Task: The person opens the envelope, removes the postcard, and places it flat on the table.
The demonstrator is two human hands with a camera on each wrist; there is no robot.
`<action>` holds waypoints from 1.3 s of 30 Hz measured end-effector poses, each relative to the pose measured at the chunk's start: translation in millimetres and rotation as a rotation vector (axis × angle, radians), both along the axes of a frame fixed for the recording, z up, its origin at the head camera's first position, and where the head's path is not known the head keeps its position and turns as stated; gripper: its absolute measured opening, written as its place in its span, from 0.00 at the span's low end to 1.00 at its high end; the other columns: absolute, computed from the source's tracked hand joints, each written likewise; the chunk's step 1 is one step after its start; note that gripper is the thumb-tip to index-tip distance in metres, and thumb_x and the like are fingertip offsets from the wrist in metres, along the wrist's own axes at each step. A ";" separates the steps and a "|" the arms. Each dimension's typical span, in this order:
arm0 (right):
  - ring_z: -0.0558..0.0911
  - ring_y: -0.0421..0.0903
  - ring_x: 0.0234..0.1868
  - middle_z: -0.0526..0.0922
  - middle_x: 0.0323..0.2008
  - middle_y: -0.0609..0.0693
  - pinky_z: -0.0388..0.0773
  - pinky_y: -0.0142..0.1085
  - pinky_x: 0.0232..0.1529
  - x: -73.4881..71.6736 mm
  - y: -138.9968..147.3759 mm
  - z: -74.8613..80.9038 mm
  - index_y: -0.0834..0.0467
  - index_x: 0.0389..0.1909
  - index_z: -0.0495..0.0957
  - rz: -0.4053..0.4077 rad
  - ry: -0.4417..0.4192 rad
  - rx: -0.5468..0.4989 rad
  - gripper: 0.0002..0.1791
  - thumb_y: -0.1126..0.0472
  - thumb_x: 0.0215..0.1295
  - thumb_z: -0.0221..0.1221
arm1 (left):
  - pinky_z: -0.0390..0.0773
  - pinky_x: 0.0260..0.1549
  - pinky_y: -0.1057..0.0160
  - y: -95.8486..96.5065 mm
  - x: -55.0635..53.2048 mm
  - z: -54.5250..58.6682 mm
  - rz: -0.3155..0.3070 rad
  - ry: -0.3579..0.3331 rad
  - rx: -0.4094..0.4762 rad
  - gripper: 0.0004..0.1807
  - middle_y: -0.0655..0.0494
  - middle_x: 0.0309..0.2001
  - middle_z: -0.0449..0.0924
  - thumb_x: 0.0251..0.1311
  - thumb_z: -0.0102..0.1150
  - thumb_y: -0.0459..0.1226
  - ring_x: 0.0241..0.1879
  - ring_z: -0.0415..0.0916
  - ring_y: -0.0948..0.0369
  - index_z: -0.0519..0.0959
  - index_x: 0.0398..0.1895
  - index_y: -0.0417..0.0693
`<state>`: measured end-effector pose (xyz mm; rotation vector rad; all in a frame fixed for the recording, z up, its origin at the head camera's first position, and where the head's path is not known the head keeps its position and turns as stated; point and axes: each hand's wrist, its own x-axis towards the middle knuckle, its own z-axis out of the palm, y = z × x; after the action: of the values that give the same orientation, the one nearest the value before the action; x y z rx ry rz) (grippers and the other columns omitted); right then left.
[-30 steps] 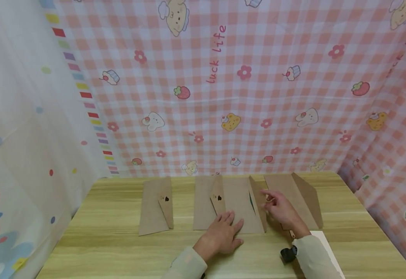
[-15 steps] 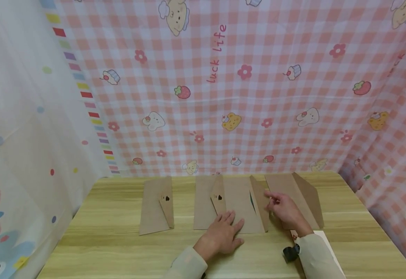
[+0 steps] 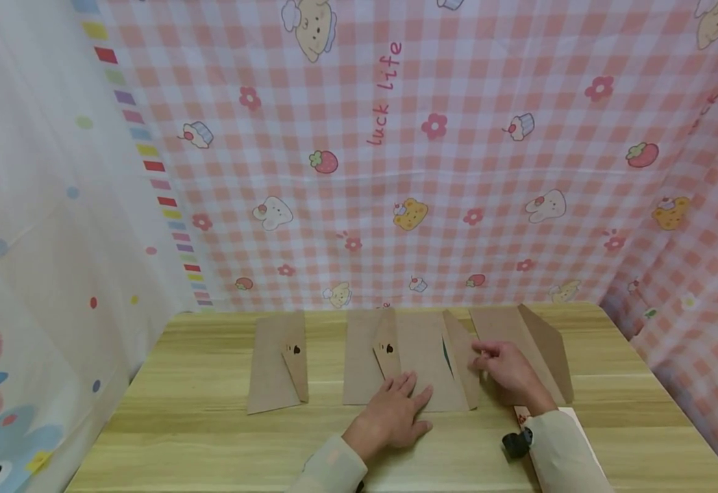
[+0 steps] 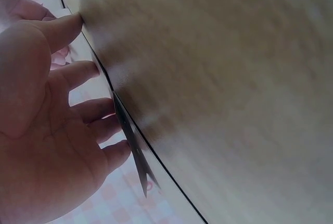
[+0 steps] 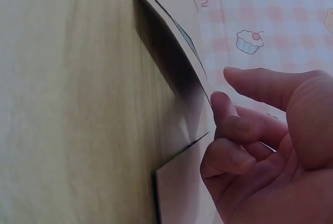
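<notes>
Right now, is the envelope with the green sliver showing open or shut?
The envelope is open: its flap extends out toward the right hand, and a green sliver shows at its mouth.

Pink checked cloth point(image 3: 359, 178) hangs on 2 sides of the wood-grain table point(image 3: 199, 445), behind and right; a dotted white cloth point(image 3: 38, 171) hangs left.

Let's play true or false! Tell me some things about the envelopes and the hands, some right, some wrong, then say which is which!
1. The left hand is spread open. True.
2. Every envelope is folded shut. False: the rightmost envelope has its flap opened out.
3. The right hand is by an open flap. True.
4. Something green shows beside that flap. True.
5. The table is bright blue. False: the table is light wood-coloured.
</notes>
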<state>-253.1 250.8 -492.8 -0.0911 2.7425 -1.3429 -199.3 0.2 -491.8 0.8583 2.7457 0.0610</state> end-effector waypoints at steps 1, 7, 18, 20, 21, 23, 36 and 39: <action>0.75 0.60 0.60 0.80 0.56 0.66 0.71 0.53 0.60 -0.4 -0.1 -0.7 0.72 0.59 0.76 -0.001 0.003 0.006 0.24 0.64 0.64 0.61 | 0.52 0.74 0.54 -0.1 0.0 0.0 0.001 0.000 0.001 0.34 0.50 0.78 0.52 0.70 0.48 0.58 0.78 0.47 0.57 0.59 0.77 0.63; 0.77 0.55 0.54 0.81 0.55 0.66 0.74 0.47 0.54 -2.5 -1.9 -7.5 0.73 0.58 0.76 -0.012 0.001 0.025 0.24 0.64 0.63 0.62 | 0.52 0.74 0.54 -0.5 0.3 1.5 0.004 -0.002 0.006 0.34 0.50 0.78 0.53 0.70 0.48 0.58 0.78 0.47 0.57 0.59 0.77 0.63; 0.76 0.47 0.39 0.81 0.36 0.53 0.73 0.36 0.40 -6.5 -4.3 -10.5 0.71 0.61 0.73 0.007 -0.032 0.025 0.27 0.63 0.63 0.64 | 0.54 0.73 0.54 -0.5 1.1 2.5 -0.001 0.009 0.005 0.34 0.50 0.77 0.54 0.70 0.48 0.58 0.77 0.48 0.57 0.60 0.77 0.63; 0.76 0.47 0.38 0.80 0.36 0.53 0.73 0.36 0.40 -7.3 -5.5 -10.0 0.72 0.61 0.73 0.018 -0.025 0.018 0.28 0.62 0.62 0.64 | 0.54 0.73 0.54 -0.6 0.9 2.8 0.000 0.009 0.005 0.34 0.50 0.77 0.54 0.70 0.48 0.58 0.77 0.48 0.57 0.60 0.77 0.63; 0.75 0.46 0.37 0.80 0.35 0.53 0.73 0.37 0.39 -8.3 -6.3 -10.1 0.72 0.61 0.73 0.021 -0.024 0.013 0.28 0.62 0.62 0.64 | 0.54 0.73 0.54 -0.7 0.9 2.8 0.000 0.007 0.008 0.34 0.50 0.77 0.54 0.70 0.48 0.58 0.77 0.48 0.57 0.60 0.77 0.63; 0.75 0.46 0.35 0.79 0.34 0.53 0.73 0.36 0.38 -9.5 -8.2 -9.6 0.72 0.61 0.73 0.025 -0.027 0.006 0.28 0.62 0.62 0.64 | 0.54 0.73 0.54 -0.8 1.1 3.0 0.000 0.005 0.012 0.34 0.50 0.78 0.53 0.70 0.49 0.58 0.77 0.48 0.57 0.60 0.77 0.63; 0.75 0.54 0.44 0.78 0.43 0.64 0.74 0.45 0.49 -15.3 -17.4 -15.4 0.68 0.68 0.68 0.023 -0.064 0.016 0.34 0.58 0.63 0.66 | 0.53 0.74 0.53 0.4 0.8 -0.3 0.005 -0.003 0.025 0.34 0.49 0.78 0.52 0.70 0.48 0.57 0.78 0.47 0.56 0.60 0.77 0.62; 0.75 0.58 0.53 0.77 0.55 0.69 0.72 0.51 0.57 -15.6 -19.3 -16.7 0.67 0.68 0.68 0.025 -0.043 0.044 0.34 0.58 0.64 0.65 | 0.52 0.74 0.53 0.3 0.6 -1.0 0.011 -0.006 0.025 0.34 0.49 0.78 0.52 0.70 0.48 0.57 0.78 0.47 0.56 0.59 0.77 0.62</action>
<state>-268.8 231.5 -509.4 -0.0921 2.7242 -1.2622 -198.7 0.5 -492.8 0.8477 2.7500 0.1000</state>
